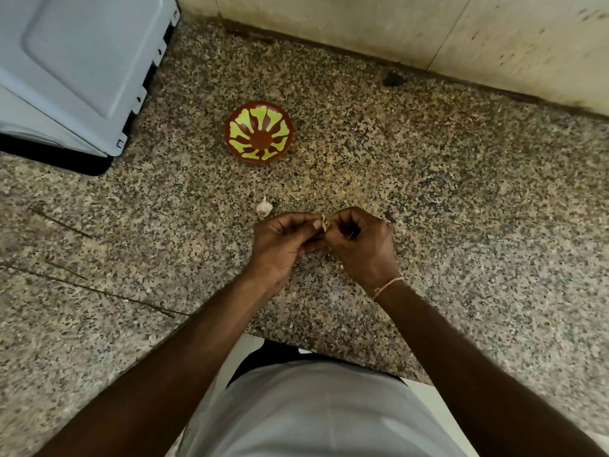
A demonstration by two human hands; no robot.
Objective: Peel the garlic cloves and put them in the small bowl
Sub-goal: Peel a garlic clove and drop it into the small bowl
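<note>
Early stage: your left hand (283, 240) and right hand (357, 240) both pinch one clove (324, 222) mid-frame, peeling; bowl (259, 132) above looks empty, garlic bulb (264, 207) untouched on worktop (461, 192).

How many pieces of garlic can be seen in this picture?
2. One piece of garlic lies on the counter, in front of the bowl. A clove is pinched between both hands; more may be hidden in them.

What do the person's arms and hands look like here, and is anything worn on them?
Both forearms are bare, with no sleeves in view. The left hand wears nothing. The right hand is bare too, but a thin pinkish thread bracelet circles its wrist. No gloves or watch are visible.
</note>
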